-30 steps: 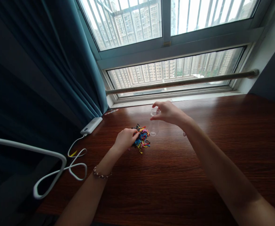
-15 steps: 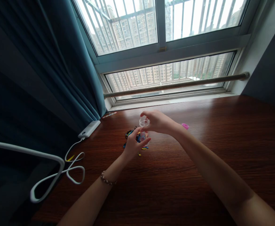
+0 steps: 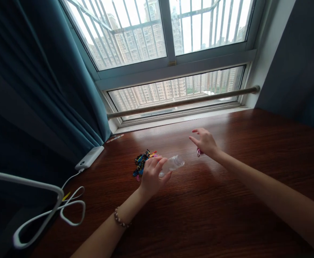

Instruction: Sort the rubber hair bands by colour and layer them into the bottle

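Note:
My left hand point(image 3: 153, 175) is wrapped round a clear plastic bottle point(image 3: 174, 163), which is tilted with its open neck pointing right. The fingers hide the bottle's lower end. Just left of that hand lies a heap of small multicoloured bands point(image 3: 140, 163), mostly dark with blue, yellow and pink; they look like hair ties. Farther right, my right hand point(image 3: 205, 141) hovers with thumb and fingers apart and nothing between them. A small pink thing point(image 3: 199, 152) with a loop-like edge shows beneath its palm, partly hidden.
A white power bank point(image 3: 89, 157) with a white cable point(image 3: 73, 202) lies at the left, by the blue curtain point(image 3: 84, 107). A white tube point(image 3: 25, 179) crosses the lower left. Behind the wooden table point(image 3: 226, 200) runs a rail point(image 3: 186, 103) along the window.
My right hand has let go of the bottle's top and moved right, over the pink thing. In my left hand the bottle has gone from upright to tilted right. The view has shifted slightly.

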`<state>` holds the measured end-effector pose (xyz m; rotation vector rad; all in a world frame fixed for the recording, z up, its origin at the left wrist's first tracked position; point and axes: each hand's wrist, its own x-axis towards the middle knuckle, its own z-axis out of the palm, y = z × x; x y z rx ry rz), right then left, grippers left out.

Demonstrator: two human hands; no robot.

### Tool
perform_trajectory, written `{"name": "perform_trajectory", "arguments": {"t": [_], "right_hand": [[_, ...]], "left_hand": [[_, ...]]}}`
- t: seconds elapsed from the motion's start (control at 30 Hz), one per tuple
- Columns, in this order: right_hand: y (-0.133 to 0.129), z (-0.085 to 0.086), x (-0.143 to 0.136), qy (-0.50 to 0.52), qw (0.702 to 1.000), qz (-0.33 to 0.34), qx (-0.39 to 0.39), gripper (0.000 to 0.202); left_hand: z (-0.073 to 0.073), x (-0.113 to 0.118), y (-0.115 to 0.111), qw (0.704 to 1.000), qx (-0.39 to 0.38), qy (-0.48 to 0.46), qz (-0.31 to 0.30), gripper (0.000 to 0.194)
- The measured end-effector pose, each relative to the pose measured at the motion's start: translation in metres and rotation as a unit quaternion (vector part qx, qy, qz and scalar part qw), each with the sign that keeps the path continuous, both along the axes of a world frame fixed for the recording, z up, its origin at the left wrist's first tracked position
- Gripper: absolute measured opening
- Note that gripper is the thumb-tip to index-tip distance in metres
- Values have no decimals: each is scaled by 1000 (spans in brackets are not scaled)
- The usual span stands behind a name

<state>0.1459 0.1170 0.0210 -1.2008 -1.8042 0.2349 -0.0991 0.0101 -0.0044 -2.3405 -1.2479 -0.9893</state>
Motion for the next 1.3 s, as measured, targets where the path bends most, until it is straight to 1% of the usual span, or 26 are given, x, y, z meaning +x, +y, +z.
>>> {"name": "perform_trajectory", "arguments": {"t": [0.07, 0.13, 0.2, 0.27, 0.4, 0.47, 0.6, 0.67, 0.77, 0.9, 1.0, 1.1, 1.2, 1.3], "right_hand": [[-2, -34, 15, -32, 998, -48, 27, 35], [-3, -61, 25, -24, 997, -75, 14, 40], [-1, -76, 32, 3, 997, -67, -37, 41], [4, -82, 35, 16, 996, -58, -67, 40], [11, -78, 35, 23, 996, -39, -83, 40], [8, -74, 32, 51, 996, -18, -76, 41], [-10, -69, 18, 152, 986, 55, -49, 48], [-22, -68, 9, 166, 980, 97, -59, 48], [-35, -65, 0, 148, 975, 152, -65, 44], [-42, -60, -2, 128, 969, 201, -69, 39], [-43, -57, 0, 104, 968, 219, -62, 34], [-44, -56, 0, 88, 967, 236, -30, 33], [-44, -57, -1, 77, 967, 241, 2, 34], [-46, -55, -1, 61, 970, 236, 15, 32]], "left_hand": [[-8, 6, -3, 1000, 7, 19, -10, 36], [-15, 10, -4, 999, 13, 41, -22, 37], [-19, 12, -3, 998, 19, 54, -27, 39], [-20, 10, 0, 998, 26, 57, -17, 40], [-18, 5, 4, 997, 42, 67, 9, 36], [-18, 5, 4, 996, 43, 78, 22, 36], [-20, 6, 4, 995, 38, 73, 48, 37], [-22, 6, 5, 996, 34, 61, 59, 37], [-24, 4, 7, 996, 31, 45, 70, 37], [-25, 2, 11, 997, 28, 26, 73, 38], [-26, 2, 12, 997, 14, 21, 71, 38], [-26, 1, 12, 997, 4, 22, 67, 38], [-25, 1, 12, 998, -7, 20, 59, 38], [-24, 1, 13, 998, -12, 16, 53, 38]]}}
